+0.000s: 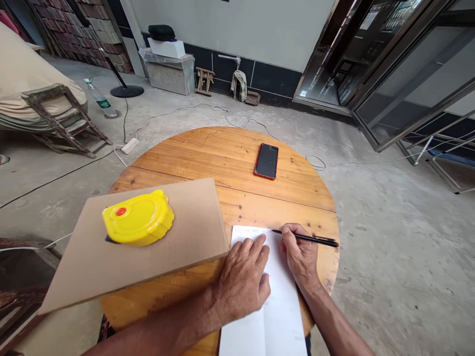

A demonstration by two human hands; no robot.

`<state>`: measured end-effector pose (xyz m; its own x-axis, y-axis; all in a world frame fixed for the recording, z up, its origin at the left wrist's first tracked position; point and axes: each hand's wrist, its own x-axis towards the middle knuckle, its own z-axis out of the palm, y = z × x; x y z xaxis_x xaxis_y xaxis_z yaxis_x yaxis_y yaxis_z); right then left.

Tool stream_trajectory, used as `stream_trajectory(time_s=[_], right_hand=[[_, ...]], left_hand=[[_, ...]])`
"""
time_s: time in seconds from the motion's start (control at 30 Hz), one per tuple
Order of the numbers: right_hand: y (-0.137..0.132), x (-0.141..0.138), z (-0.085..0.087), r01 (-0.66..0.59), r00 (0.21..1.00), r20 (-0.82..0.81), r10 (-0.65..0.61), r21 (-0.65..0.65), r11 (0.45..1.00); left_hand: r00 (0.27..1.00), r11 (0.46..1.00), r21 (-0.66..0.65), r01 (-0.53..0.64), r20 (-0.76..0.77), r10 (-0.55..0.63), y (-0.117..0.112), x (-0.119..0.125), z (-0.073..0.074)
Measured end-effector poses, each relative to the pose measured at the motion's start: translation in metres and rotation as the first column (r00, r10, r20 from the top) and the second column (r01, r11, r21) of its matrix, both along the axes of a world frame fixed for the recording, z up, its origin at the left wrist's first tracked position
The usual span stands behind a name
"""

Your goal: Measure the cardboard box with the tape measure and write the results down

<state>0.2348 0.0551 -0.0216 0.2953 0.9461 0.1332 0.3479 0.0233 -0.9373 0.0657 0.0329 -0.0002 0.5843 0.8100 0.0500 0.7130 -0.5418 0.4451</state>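
My right hand is closed around a black pen, its tip at the top of a white sheet of paper. Small faint writing runs along the sheet's upper edge, too small to read. My left hand lies flat on the paper with its fingers stretched out, left of the pen. Beside it, a brown cardboard piece sticks out past the left side of the round wooden table. On the cardboard rests a yellow tape measure with a red button.
A phone with a red case lies towards the table's far side. Beyond, cables and a power strip cross the concrete floor. A wooden folding chair and a plastic bottle are at the left, a metal rack at the right.
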Motion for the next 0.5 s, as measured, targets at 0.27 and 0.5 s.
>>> stream_trajectory(time_s=[0.27,0.5], right_hand=[[0.0062,0.0001,-0.0021,0.096,0.994,-0.062,-0.093,0.063,0.993],[0.0091,-0.0021,0.0059,0.06,0.997,-0.055,-0.058,0.03,0.998]], left_hand=[[1.0,0.999,0.035,0.022,-0.005,-0.021,-0.0002,0.0005,-0.0019],[1.0,0.999,0.031,0.01,0.005,-0.01,-0.0013,0.0008,0.001]])
